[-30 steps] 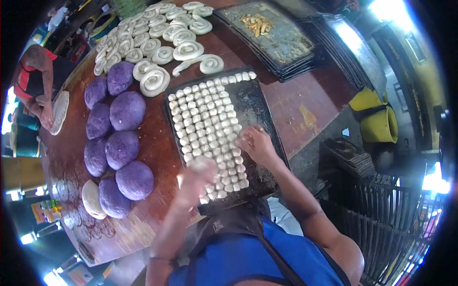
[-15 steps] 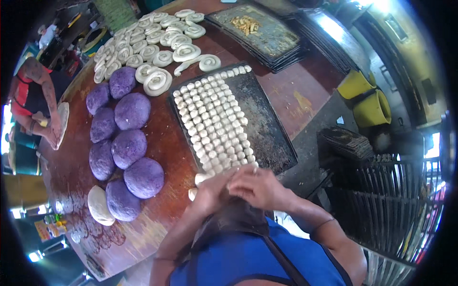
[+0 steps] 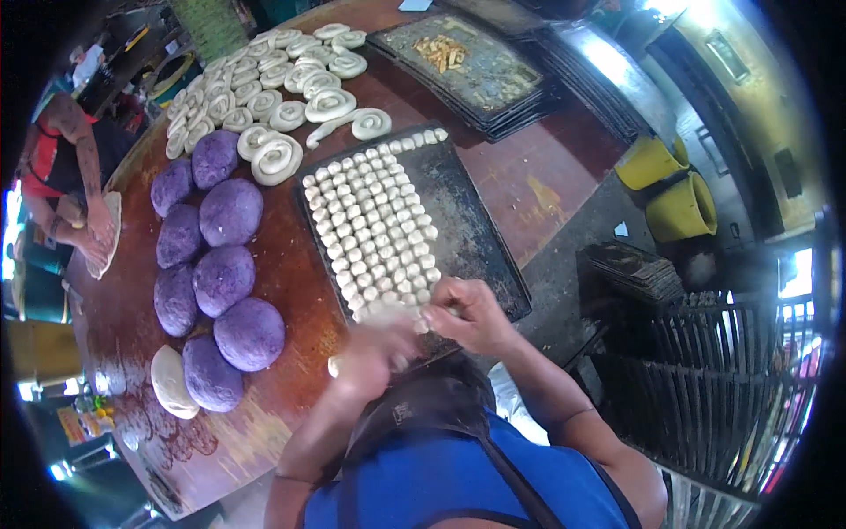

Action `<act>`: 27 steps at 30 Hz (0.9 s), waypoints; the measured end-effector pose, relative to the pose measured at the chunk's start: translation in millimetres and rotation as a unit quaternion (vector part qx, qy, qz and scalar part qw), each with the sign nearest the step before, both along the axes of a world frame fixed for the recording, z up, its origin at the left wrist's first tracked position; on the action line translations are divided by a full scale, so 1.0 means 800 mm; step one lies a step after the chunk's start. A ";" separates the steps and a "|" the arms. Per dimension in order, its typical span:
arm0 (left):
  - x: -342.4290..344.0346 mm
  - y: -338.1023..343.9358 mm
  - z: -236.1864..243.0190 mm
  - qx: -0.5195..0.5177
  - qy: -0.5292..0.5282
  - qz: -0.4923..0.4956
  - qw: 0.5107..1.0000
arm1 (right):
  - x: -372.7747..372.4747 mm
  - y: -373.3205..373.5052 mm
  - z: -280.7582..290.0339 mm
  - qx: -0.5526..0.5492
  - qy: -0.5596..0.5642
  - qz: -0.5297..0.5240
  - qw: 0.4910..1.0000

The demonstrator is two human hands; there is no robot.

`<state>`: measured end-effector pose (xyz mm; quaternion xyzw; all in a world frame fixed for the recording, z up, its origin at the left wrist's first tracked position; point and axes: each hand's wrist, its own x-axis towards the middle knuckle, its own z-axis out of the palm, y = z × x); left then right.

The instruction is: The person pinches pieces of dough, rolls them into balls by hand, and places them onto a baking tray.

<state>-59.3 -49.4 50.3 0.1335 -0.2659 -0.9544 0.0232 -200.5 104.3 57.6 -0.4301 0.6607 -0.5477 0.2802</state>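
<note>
A dark baking tray [image 3: 483, 220] lies in front of me, its left part covered by close rows of small white dough balls [image 3: 374, 212]. Over the tray's near end, my right hand [image 3: 469, 313] is closed, thumb and fingers curled together; what they hold is too small to make out. My left hand [image 3: 374, 353] is just left of it, low by the tray's near corner, and smeared by motion, so its fingers cannot be read. Beside the left hand, a pale piece of dough [image 3: 334, 366] shows at the tray's near left.
Several large purple dough balls [image 3: 231, 212] and a pale one [image 3: 174, 382] sit left on the brown table [image 3: 304, 291]. Coiled dough strips [image 3: 276, 159] cover the far side. Stacked trays [image 3: 476, 66] stand beyond. At left, a person's hands press flat dough [image 3: 113, 234]. Yellow buckets [image 3: 683, 207] are right.
My hands, together over the tray's near end before, are now apart, the left one lower and to the left. The whole view has shifted slightly. The other person's hands have moved on the flat dough.
</note>
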 end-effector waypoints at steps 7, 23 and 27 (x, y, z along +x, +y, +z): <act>-0.019 0.032 -0.005 -0.373 -0.183 -0.053 0.908 | -0.107 -0.030 -0.128 0.087 0.189 -0.141 0.968; 0.041 0.037 -0.062 -0.358 -0.009 -0.001 0.934 | 0.071 -0.003 0.033 0.062 0.155 -0.063 0.984; 0.023 0.046 -0.052 -0.221 -0.089 0.041 0.970 | 0.100 0.002 0.000 0.014 0.307 -0.110 0.945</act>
